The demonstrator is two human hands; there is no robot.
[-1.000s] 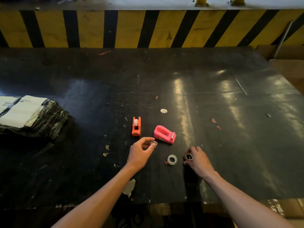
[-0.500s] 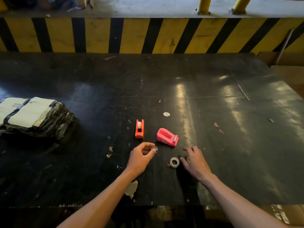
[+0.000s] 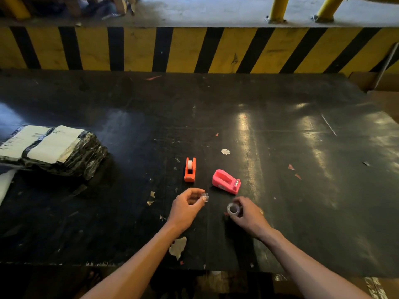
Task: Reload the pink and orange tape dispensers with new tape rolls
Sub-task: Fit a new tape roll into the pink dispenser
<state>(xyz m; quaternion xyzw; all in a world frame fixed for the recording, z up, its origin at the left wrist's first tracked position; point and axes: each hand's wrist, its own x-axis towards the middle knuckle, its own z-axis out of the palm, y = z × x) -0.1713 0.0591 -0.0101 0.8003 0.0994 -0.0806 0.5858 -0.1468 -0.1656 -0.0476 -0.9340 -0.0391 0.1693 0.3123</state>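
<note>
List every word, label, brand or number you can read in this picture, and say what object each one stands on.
None can be read.
White labels on the black-wrapped bundle: faint dark print, too small and blurred to read.
Orange tape dispenser: no lettering visible.
Pink tape dispenser: no lettering visible.
Tape roll in the right hand: no print visible.
Striped yellow and black barrier: stripes only, no words.
</note>
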